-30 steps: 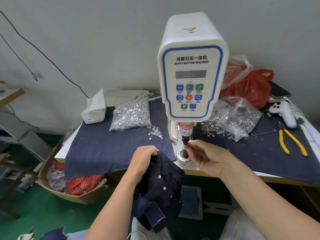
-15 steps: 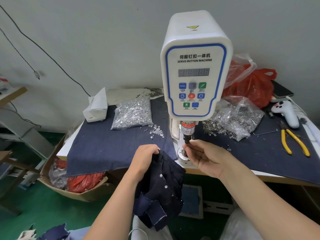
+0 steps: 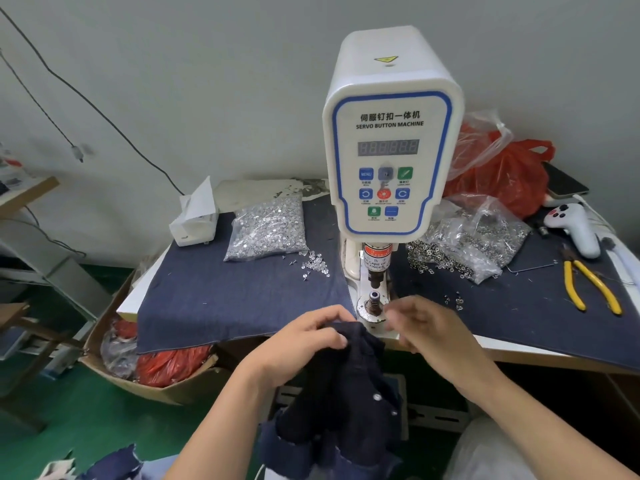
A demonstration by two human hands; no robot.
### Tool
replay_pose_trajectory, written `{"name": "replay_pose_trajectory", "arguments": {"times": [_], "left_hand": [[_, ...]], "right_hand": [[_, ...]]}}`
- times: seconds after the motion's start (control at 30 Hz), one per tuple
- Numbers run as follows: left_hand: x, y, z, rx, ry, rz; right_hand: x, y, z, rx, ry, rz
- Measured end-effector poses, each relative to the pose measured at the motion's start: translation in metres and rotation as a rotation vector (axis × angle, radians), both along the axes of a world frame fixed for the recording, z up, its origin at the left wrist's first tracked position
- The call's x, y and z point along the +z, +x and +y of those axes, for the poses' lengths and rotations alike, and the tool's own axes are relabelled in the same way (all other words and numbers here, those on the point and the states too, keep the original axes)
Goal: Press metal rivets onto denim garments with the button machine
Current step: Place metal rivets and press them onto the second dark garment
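The white servo button machine point(image 3: 391, 133) stands at the middle of the table, its lower die point(image 3: 374, 299) on a round metal base under the punch. My left hand point(image 3: 304, 344) grips the top of a dark denim garment point(image 3: 343, 403) that hangs below the table's front edge, with small metal rivets showing on it. My right hand point(image 3: 426, 327) is blurred just right of the die, fingers curled near the garment's top edge; whether it holds a rivet or the cloth is unclear. A bag of silver rivet pins point(image 3: 268, 230) lies left of the machine.
Denim cloth point(image 3: 225, 299) covers the table. A bag of ring-shaped rivet caps point(image 3: 474, 244) spills right of the machine, with a red bag point(image 3: 509, 178), a white controller point(image 3: 575, 230) and yellow pliers point(image 3: 588, 285). A tissue box point(image 3: 195, 220) sits left; a cardboard box point(image 3: 152, 372) stands on the floor.
My right hand has come off the punch and die and dropped toward the garment. My left hand has lifted the garment's top nearer the die base.
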State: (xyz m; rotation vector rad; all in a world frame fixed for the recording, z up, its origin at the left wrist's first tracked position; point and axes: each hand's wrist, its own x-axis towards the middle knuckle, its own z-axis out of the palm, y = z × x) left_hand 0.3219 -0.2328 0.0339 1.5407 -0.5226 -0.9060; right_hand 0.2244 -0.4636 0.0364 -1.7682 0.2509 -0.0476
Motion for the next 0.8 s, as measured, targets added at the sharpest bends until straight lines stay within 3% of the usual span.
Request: {"name": "replay_pose_trajectory", "arguments": {"times": [0.07, 0.13, 0.23, 0.3, 0.43, 0.5, 0.8], "left_hand": [[0.001, -0.007, -0.003, -0.079, -0.072, 0.015], [0.002, -0.008, -0.005, -0.09, -0.072, 0.003], [0.001, 0.002, -0.004, -0.009, 0.161, -0.256], [-0.001, 0.016, 0.002, 0.083, 0.348, -0.43], [-0.007, 0.051, 0.007, 0.593, 0.59, -0.681], [-0.014, 0.067, 0.003, 0.7, 0.659, -0.726], [-0.039, 0.088, -0.025, 0.715, 0.822, -0.809]], "right_hand": [[-0.006, -0.005, -0.009, 0.27, -0.239, 0.016], [-0.007, -0.005, -0.02, 0.39, -0.341, 0.013], [-0.006, 0.003, -0.041, 0.303, -0.106, 0.037], [-0.006, 0.011, -0.052, 0.25, -0.125, 0.021], [-0.014, 0.018, -0.057, 0.258, -0.104, 0.037], [-0.018, 0.019, -0.058, 0.251, -0.09, 0.052], [-0.024, 0.021, -0.061, 0.246, -0.081, 0.041]]}}
